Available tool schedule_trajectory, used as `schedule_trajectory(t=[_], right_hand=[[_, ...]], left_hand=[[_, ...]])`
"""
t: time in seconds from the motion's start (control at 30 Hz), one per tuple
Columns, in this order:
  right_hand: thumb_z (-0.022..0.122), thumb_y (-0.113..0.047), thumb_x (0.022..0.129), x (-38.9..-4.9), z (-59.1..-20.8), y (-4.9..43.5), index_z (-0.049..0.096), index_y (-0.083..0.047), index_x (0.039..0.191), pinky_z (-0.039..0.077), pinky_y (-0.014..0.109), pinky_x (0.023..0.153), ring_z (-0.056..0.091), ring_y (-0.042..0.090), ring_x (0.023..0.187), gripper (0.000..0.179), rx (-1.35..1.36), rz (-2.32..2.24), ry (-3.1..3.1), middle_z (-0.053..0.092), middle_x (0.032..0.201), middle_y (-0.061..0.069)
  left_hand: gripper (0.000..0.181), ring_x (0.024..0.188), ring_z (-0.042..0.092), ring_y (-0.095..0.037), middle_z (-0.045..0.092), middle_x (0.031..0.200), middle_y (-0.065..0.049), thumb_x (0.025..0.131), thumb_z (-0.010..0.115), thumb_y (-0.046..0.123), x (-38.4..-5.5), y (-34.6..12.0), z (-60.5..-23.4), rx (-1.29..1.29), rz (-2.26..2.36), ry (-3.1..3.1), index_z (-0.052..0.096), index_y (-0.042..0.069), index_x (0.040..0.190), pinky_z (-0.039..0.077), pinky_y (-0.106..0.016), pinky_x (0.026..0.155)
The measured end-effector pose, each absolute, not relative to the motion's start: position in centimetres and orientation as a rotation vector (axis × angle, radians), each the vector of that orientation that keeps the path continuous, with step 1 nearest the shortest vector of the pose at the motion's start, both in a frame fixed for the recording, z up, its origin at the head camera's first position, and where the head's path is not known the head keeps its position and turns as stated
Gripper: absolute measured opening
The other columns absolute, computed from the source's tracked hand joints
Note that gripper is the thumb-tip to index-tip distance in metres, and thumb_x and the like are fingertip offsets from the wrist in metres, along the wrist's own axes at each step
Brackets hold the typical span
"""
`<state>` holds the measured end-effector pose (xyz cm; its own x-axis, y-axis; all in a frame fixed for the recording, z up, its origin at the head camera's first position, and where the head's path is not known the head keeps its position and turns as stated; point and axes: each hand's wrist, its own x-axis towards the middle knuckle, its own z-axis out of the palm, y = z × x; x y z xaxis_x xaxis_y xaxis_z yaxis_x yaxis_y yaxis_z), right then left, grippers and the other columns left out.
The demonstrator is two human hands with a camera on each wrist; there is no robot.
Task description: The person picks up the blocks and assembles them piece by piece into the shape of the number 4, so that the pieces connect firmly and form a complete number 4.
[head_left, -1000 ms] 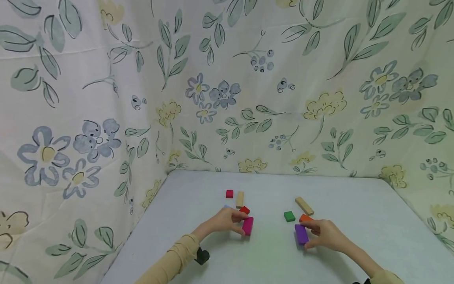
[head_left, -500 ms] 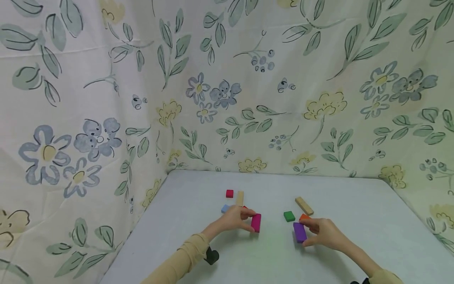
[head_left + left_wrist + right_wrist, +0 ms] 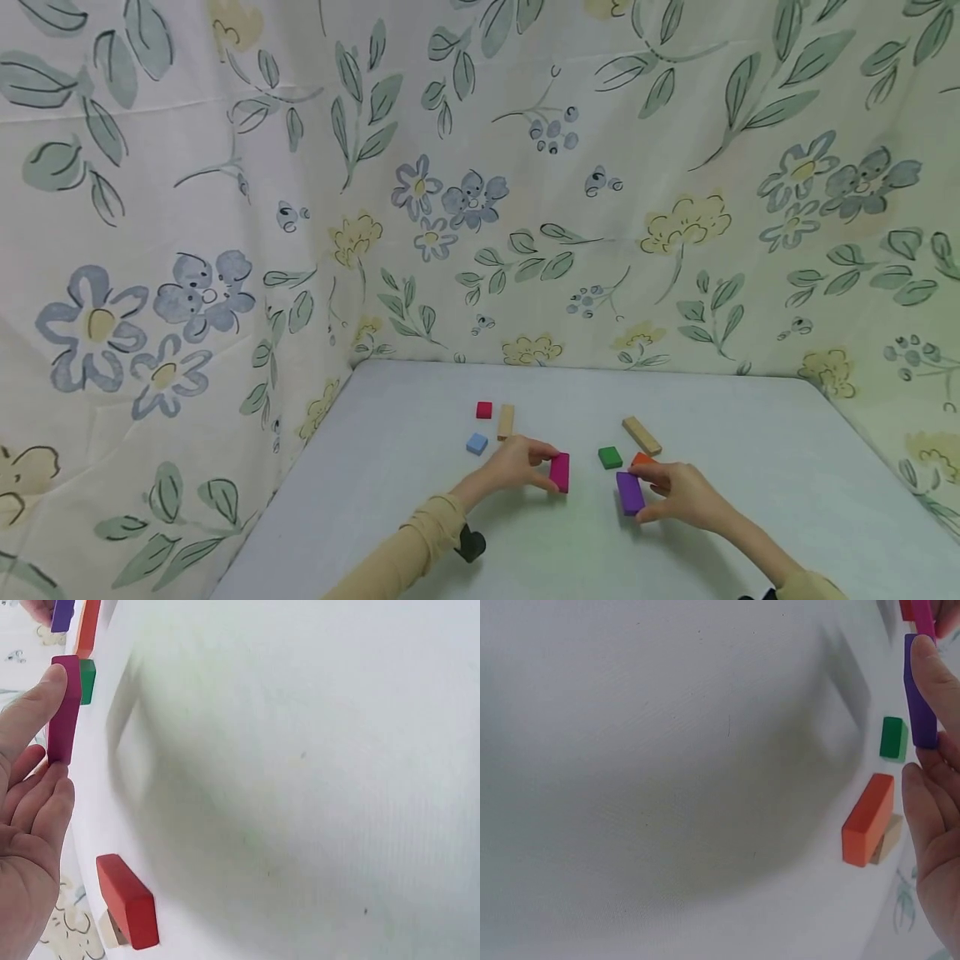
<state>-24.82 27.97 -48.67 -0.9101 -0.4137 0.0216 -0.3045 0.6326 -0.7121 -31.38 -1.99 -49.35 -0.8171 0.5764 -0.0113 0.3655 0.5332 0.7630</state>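
Note:
My left hand [image 3: 517,463] pinches a magenta block [image 3: 559,472] by its two ends, between thumb and fingertips. In the left wrist view the magenta block [image 3: 65,712] is raised over the white table, its shadow lying apart from it. A purple block [image 3: 630,493] is held the same way in my right hand [image 3: 682,493]. The right wrist view shows that purple block [image 3: 920,694] above the tabletop too. Both blocks stand lengthwise, facing each other across a gap. Just behind the right fingertips lies an orange block [image 3: 642,459], partly covered by them. A red block [image 3: 129,901] lies below the left hand.
On the white table [image 3: 420,392] rest a green block [image 3: 611,457], a light blue block [image 3: 477,443], a small red block [image 3: 484,410] and two plain wooden blocks, one left [image 3: 506,422] and one right [image 3: 642,435]. A floral curtain [image 3: 555,208] rises behind the table.
My left hand has carried the magenta block rightward, nearer the purple one, uncovering the light blue block. My right hand has shifted slightly left with the purple block.

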Motion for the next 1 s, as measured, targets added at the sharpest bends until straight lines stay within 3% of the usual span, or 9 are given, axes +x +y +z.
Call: schedule_trajectory(t=[1.0], right_hand=[[0.085, -0.03, 0.066, -24.7, -49.0, 27.9, 0.061, 0.005, 0.12, 0.054, 0.033, 0.083, 0.059, 0.041, 0.11, 0.068, -0.646, -1.137, 2.723, 0.063, 0.119, 0.024]], left_hand=[[0.049, 0.101, 0.059, -0.01, 0.069, 0.114, 0.003, 0.071, 0.083, 0.025, -30.8, -0.6, -50.4, 0.778, 1.002, 2.616, 0.068, 0.016, 0.117, 0.05, -0.019, 0.081]])
